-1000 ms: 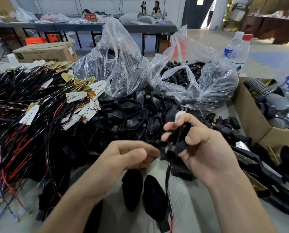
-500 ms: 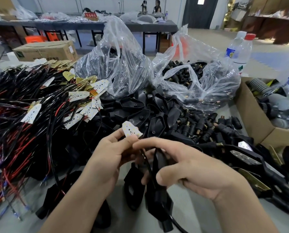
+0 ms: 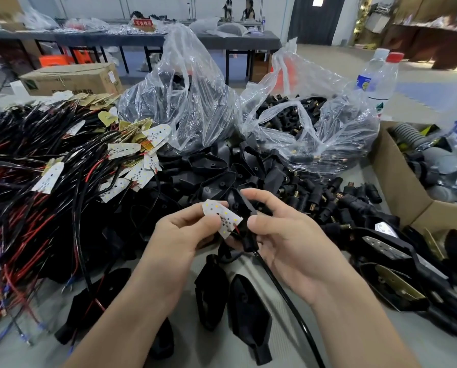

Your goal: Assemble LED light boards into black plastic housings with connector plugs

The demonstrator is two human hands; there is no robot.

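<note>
My left hand [image 3: 179,235] pinches a small white LED board [image 3: 220,215] with red and black wires at its lower end. My right hand [image 3: 288,235] grips a black plastic housing [image 3: 242,208] right beside the board; a thick black cable [image 3: 283,290] runs down from it toward me. Board and housing touch at the centre of the view. Loose black housings [image 3: 211,166] are heaped behind my hands. Black connector plugs [image 3: 317,197] lie scattered to the right of them.
A big tangle of black and red wires with LED boards [image 3: 49,176] fills the left. Two clear plastic bags [image 3: 195,102] of black parts stand behind. A cardboard box [image 3: 397,181] and assembled lights [image 3: 386,251] lie at right; water bottles [image 3: 378,78] stand behind.
My hands have risen and drawn apart a little. The LED board now shows fully in my left fingers, and the housing has turned upright in my right hand.
</note>
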